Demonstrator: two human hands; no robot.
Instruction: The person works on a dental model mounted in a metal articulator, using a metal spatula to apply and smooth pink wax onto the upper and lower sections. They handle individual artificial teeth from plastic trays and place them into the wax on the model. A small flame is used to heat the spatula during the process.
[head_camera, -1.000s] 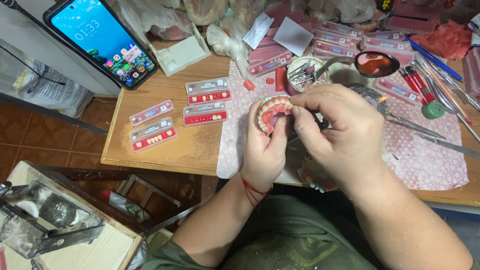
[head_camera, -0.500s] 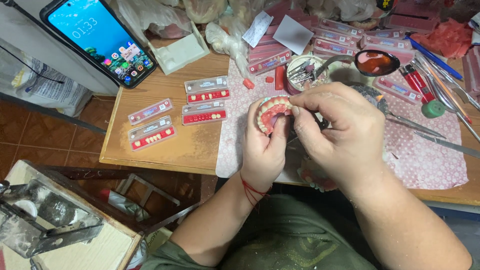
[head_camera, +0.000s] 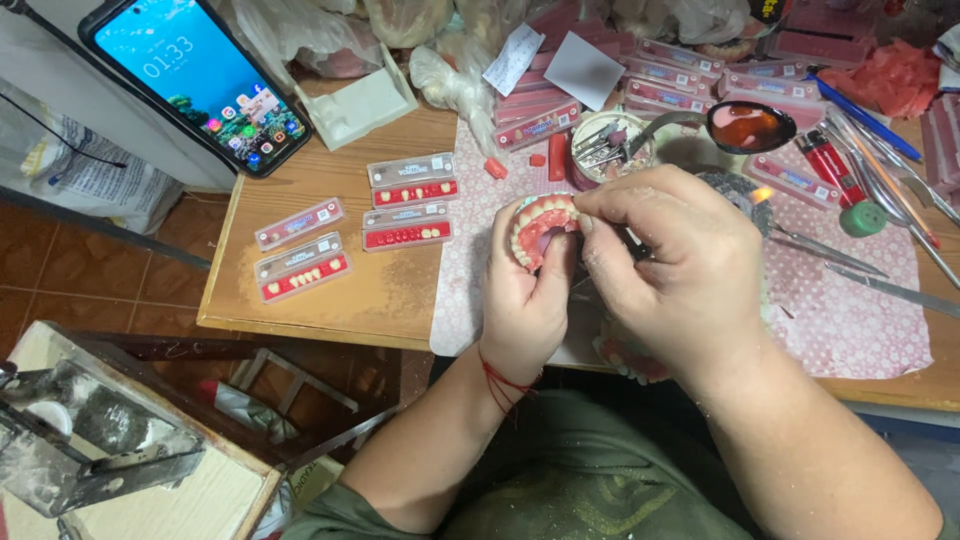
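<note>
My left hand (head_camera: 524, 300) holds a pink denture model (head_camera: 538, 225) with a row of white teeth, lifted over the patterned mat (head_camera: 850, 320). My right hand (head_camera: 672, 262) presses its thumb and forefinger against the teeth at the model's upper right edge; whether it pinches a small tool I cannot tell. A second pink denture piece (head_camera: 632, 362) peeks out under my right wrist. Both hands hover above the wooden table (head_camera: 330, 300) near its front edge.
Several trays of false teeth (head_camera: 408, 180) lie on the table's left half. A smartphone (head_camera: 198, 78) leans at back left. A small round tin of burs (head_camera: 606, 148), a metal ladle with red wax (head_camera: 742, 126), a small flame (head_camera: 762, 193), lighters (head_camera: 826, 166) and metal instruments (head_camera: 880, 290) lie at right.
</note>
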